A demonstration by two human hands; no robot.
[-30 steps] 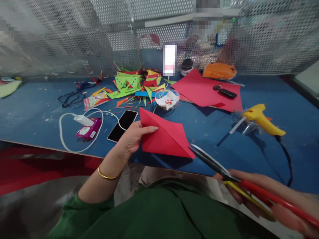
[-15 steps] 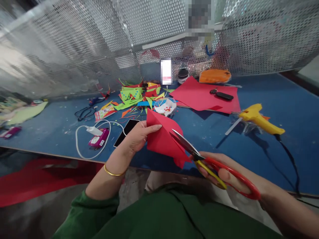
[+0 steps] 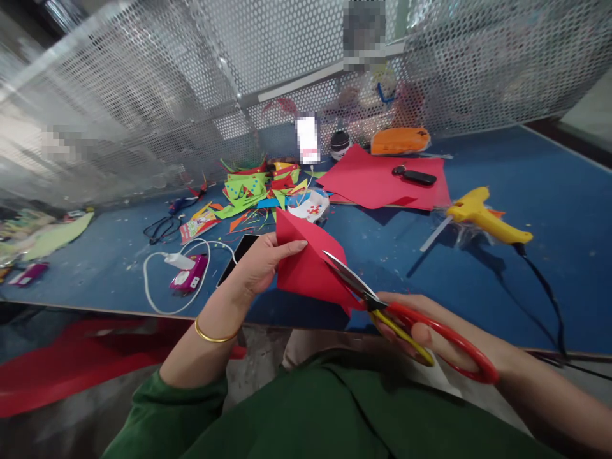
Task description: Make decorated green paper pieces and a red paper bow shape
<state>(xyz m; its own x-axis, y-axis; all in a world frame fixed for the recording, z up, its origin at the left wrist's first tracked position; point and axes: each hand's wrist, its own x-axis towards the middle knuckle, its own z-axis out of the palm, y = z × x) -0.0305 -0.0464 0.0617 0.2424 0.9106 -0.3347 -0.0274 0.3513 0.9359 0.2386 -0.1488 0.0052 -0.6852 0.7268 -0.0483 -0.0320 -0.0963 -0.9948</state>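
A piece of red paper point(image 3: 306, 274) is pinched at its left side by my left hand point(image 3: 262, 260), thumb on top; the fingers beneath are partly hidden. It is held above the front of the blue table. My right hand point(image 3: 421, 331) grips scissors point(image 3: 442, 325) with one red and one yellow handle loop. Their blades point up and left, lying at the paper's right part, with one blade showing over the red surface. Whether the other blade lies beneath the paper I cannot tell.
Red sheets point(image 3: 382, 178) lie at the back with a black key fob point(image 3: 419, 177). A yellow glue gun point(image 3: 490, 217) rests at right, its cord trailing. Colourful paper scraps point(image 3: 248, 188), a white bowl point(image 3: 310, 207), a phone point(image 3: 238, 258) and a purple power socket point(image 3: 190, 274) are nearby.
The camera view has shifted slightly, moving the table items left. The lower flap of red paper shows less below the blades. Both hands keep their holds.
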